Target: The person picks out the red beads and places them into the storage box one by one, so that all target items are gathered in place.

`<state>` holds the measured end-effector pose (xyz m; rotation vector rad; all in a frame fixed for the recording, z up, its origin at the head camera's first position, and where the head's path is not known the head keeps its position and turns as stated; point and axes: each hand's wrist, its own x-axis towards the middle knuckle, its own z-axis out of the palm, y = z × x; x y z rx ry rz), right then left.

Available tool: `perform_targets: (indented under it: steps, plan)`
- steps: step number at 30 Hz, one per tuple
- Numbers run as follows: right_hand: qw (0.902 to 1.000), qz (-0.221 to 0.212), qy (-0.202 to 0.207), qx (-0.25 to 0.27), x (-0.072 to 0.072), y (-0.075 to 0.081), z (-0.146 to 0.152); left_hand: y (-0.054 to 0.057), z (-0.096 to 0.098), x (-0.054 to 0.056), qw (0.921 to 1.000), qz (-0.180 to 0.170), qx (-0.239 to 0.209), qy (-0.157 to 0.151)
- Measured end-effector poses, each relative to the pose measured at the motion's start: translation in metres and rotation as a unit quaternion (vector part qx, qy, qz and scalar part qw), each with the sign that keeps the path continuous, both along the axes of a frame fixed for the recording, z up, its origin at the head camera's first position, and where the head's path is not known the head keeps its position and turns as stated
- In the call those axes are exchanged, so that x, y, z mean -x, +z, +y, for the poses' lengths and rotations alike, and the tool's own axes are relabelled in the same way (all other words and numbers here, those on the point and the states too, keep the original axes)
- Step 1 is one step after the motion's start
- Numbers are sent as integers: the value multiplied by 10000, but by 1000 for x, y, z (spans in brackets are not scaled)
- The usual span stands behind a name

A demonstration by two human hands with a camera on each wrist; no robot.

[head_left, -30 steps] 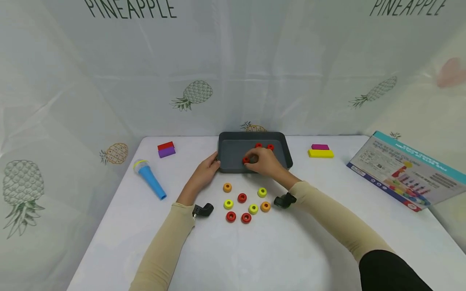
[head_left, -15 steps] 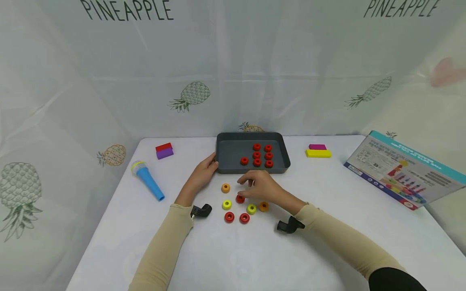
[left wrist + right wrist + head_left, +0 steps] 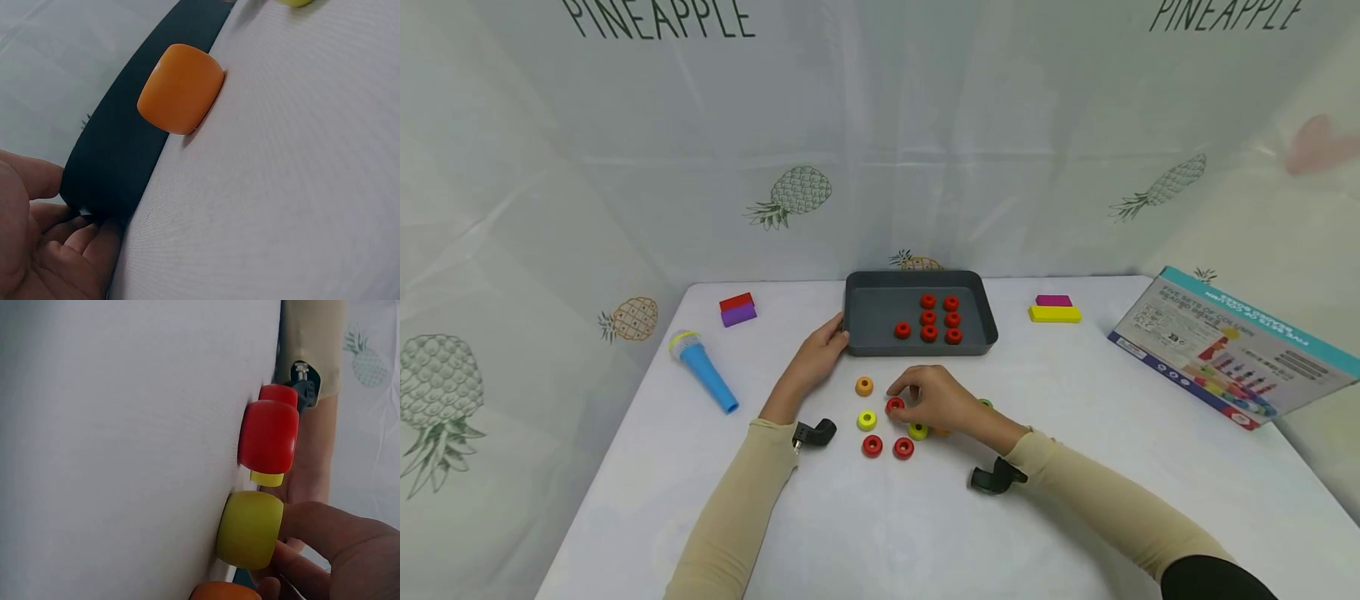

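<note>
A dark grey tray holds several red beads on its right half. My left hand grips the tray's near left corner, thumb and fingers on either side of the wall. Over the loose beads, my right hand has thumb and index finger curled round a red bead on the table. In the right wrist view, a yellow bead hides the fingertips. Two red beads lie nearest the front. A yellow bead and an orange bead lie to the left.
A blue toy microphone and red and purple blocks lie on the left. Yellow and magenta blocks sit at the back right, near a tilted toy box. A sliver of green shows beside the right wrist.
My right hand has drawn back from the tray to the loose beads, leaving a red bead in the tray, then lowered round another red bead. The left hand keeps its hold on the tray.
</note>
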<state>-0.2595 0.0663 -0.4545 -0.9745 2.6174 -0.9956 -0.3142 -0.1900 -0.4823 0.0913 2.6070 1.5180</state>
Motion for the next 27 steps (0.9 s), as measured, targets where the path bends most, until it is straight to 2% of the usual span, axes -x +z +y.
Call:
perform_targets:
  steps: [7, 16, 22, 27]
  plan:
    - [10000, -7, 72, 22, 0, -1, 0, 2, 0, -1, 10000, 25, 11, -2]
    - [10000, 47, 64, 32, 2, -1, 4, 0, 1, -1, 10000, -21, -11, 12]
    - [9998, 122, -122, 18, 11, 12, 5, 0, 1, -1, 10000, -12, 5, 42]
    - [9998, 188, -56, 59, 21, 21, 7, 0, 2, -1, 10000, -6, -2, 29]
